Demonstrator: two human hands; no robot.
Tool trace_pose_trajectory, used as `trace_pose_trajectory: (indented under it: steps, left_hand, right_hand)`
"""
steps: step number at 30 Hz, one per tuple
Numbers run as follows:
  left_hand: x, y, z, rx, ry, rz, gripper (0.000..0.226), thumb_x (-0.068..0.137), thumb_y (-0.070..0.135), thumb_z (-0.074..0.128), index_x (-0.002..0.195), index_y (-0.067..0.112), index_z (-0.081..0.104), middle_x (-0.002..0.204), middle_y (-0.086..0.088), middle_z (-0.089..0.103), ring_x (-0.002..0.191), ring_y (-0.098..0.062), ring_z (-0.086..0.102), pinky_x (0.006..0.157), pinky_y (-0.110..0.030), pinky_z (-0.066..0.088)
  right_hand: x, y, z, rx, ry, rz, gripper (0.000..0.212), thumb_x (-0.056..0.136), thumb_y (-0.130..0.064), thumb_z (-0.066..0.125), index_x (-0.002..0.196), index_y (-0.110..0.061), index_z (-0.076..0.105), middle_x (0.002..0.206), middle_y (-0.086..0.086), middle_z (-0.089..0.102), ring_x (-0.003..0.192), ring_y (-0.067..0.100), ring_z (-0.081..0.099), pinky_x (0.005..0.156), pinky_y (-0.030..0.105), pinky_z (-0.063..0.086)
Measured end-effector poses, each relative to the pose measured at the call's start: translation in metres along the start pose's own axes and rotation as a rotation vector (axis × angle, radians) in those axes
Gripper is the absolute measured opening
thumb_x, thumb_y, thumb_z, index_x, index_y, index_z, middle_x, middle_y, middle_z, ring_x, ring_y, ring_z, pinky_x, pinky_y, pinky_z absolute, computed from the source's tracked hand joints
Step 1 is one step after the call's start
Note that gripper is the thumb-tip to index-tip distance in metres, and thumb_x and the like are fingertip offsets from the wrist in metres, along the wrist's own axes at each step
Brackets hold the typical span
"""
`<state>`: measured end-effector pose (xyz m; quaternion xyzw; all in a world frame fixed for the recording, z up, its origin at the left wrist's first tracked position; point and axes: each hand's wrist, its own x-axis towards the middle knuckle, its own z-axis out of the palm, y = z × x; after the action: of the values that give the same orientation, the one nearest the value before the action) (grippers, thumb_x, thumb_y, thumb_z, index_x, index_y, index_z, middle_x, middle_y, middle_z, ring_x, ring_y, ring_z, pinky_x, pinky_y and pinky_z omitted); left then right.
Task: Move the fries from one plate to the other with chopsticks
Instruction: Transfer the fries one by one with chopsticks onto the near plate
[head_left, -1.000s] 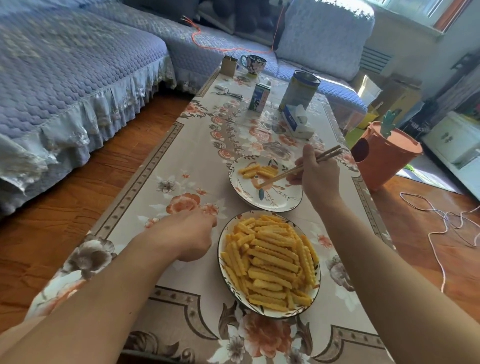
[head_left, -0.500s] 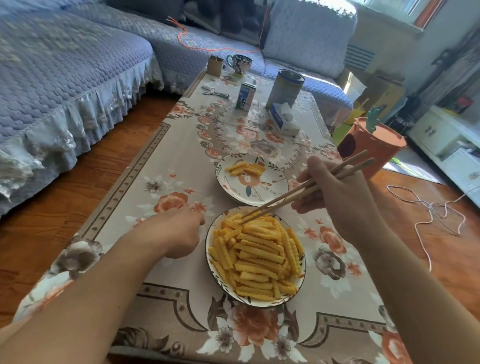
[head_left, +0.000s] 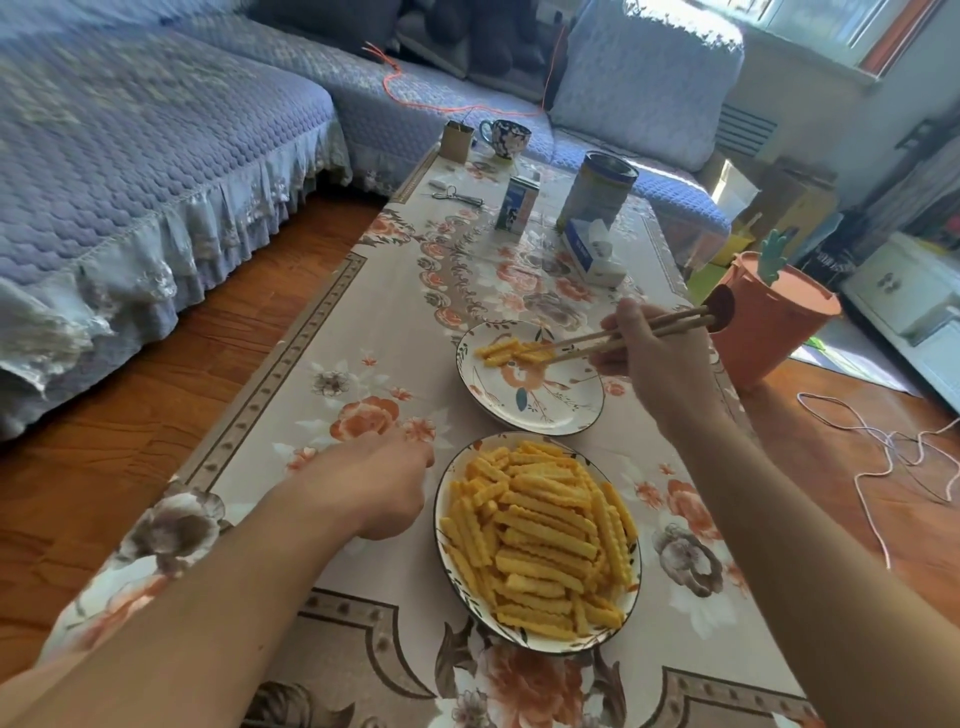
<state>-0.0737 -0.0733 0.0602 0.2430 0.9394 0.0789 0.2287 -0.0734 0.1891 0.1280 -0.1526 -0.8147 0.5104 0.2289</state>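
**Chopsticks over the far plate, near plate piled with fries**

A long coffee table (head_left: 363, 332) under a floral cloth runs away from the camera, with a blue quilted sofa (head_left: 130, 156) along its left side and far end, over a wooden floor.

The crinkle-cut fries (head_left: 540, 530) lie heaped on the near plate (head_left: 441, 525), close to the table's front edge. Just beyond it, not touching, sits the far plate (head_left: 519, 410), which carries a small cluster of fries (head_left: 511, 351) on its far-left part. The chopsticks (head_left: 623, 335) reach from the right over that plate, their tips at the cluster; whether the tips clamp a fry I cannot tell. The right hand (head_left: 654, 358) grips the chopsticks with fingers curled round their upper half, hovering above the far plate's right rim. The left hand (head_left: 379, 483) rests on the cloth just left of the near plate, knuckles up and fingers curled under, holding nothing that shows.

Farther down the table stand a tissue box (head_left: 592, 254), a tall tin can (head_left: 597, 192), a small carton (head_left: 517, 208), scissors (head_left: 457, 197) and a patterned mug (head_left: 504, 137). An orange bin (head_left: 769, 332) stands on the floor to the right, a white cord (head_left: 883, 452) trailing near it.
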Motion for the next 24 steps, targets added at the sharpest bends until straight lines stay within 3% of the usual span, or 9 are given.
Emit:
trace_pose_trajectory:
  steps: [10, 21, 24]
  left_hand:
    - [0.001, -0.002, -0.002, 0.02, -0.007, 0.004, 0.045, 0.1, 0.021, 0.038, 0.143, 0.028, 0.047, 0.146, -0.002, 0.045, 0.131, -0.027, 0.048, 0.102, -0.046, 0.047]
    - [-0.003, 0.003, -0.003, 0.016, -0.006, -0.008, 0.047, 0.1, 0.019, 0.038, 0.145, 0.03, 0.046, 0.147, -0.001, 0.044, 0.131, -0.028, 0.048, 0.102, -0.043, 0.047]
    - [-0.002, 0.002, -0.004, 0.009, -0.005, 0.002, 0.046, 0.1, 0.019, 0.038, 0.144, 0.028, 0.047, 0.148, -0.002, 0.043, 0.132, -0.027, 0.047, 0.103, -0.044, 0.046]
  right_hand:
    - [0.022, 0.009, 0.036, -0.071, -0.032, 0.002, 0.037, 0.106, -0.031, 0.053, 0.081, -0.009, 0.07, 0.065, 0.011, 0.072, 0.06, 0.031, 0.073, 0.067, 0.053, 0.064]
    - [0.022, 0.011, 0.024, -0.044, 0.019, -0.013, 0.037, 0.105, -0.03, 0.057, 0.085, -0.002, 0.071, 0.071, 0.023, 0.071, 0.056, 0.028, 0.071, 0.055, 0.037, 0.062]
    - [0.025, 0.013, 0.026, -0.012, 0.043, 0.015, 0.036, 0.104, -0.03, 0.059, 0.084, -0.002, 0.071, 0.07, 0.021, 0.072, 0.059, 0.033, 0.073, 0.057, 0.04, 0.063]
